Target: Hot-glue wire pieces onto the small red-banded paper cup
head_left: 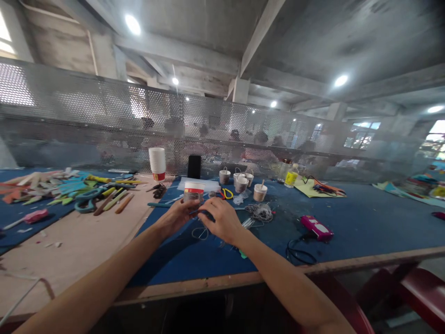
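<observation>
My left hand [178, 214] and my right hand [222, 220] meet over the blue table mat [365, 222], fingers pinched together on a small dark object [205, 213] between them. What that object is stays unclear. A thin wire loop [200, 233] lies on the mat just below my hands. A white paper cup with a red band [193, 189] stands right behind my left hand. A coil of grey wire [260, 212] lies to the right of my right hand.
Several small paper cups [239, 181] stand behind, with a stack of cups [157, 162], a black phone [193, 166] and a yellow bottle [291, 176]. A pink tool with a black cord [315, 227] lies right. Coloured sticks and scissors [86, 197] lie left. A perforated metal screen [104, 116] backs the table.
</observation>
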Demonstrator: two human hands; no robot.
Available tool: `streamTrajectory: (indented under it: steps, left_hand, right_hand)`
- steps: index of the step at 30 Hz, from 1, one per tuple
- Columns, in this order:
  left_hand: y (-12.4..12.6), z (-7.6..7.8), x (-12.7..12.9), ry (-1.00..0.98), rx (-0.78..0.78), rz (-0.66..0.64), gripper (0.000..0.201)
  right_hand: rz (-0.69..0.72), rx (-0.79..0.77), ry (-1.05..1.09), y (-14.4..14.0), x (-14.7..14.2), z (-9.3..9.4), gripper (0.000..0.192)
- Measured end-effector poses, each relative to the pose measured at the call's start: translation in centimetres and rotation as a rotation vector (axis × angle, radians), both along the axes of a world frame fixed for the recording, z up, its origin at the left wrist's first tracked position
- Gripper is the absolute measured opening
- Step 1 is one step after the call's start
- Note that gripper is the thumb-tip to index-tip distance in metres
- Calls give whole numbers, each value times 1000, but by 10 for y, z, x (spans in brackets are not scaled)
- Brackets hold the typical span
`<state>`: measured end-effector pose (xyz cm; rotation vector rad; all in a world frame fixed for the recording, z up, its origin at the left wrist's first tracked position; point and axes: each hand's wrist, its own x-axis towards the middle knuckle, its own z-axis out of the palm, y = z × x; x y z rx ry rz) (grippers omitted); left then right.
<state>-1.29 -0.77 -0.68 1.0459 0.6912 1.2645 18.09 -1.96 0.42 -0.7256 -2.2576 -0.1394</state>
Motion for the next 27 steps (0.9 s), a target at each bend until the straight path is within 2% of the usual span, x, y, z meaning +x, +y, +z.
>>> streamTrajectory:
  steps: [3,5,7,9,14,19,23,27]
  left_hand:
    - [0,1,-3,-24,-25,33,25]
    - [-1,3,-3,-27,-32,32,26]
    - [-2,4,-2,-35,-23,13,25]
    - [-2,4,-1,-43,-8,-5,24]
    - [-1,2,-1,-64,4,-32,24]
    - [-2,2,-1,-51,-5,-26,25]
    - [0,1,-2,-44,-3,1,26]
    - [2,1,-2,-17,-5,45,26]
  right_hand:
    - [-276,-136,45,7,19,11,22]
    - [-466,-280,-44,15,35,13,22]
    - [-545,-409,-193,23,49,9,32]
    - [-568,-476,-274,29,58,1,38]
    - [-615,-507,-338,37,62,-12,55]
    - [-637,-566,-387,38,61,-11,40]
    - [-639,-606,-169,40,66,-10,27]
    - [-537,-687,277,46,68,-8,31]
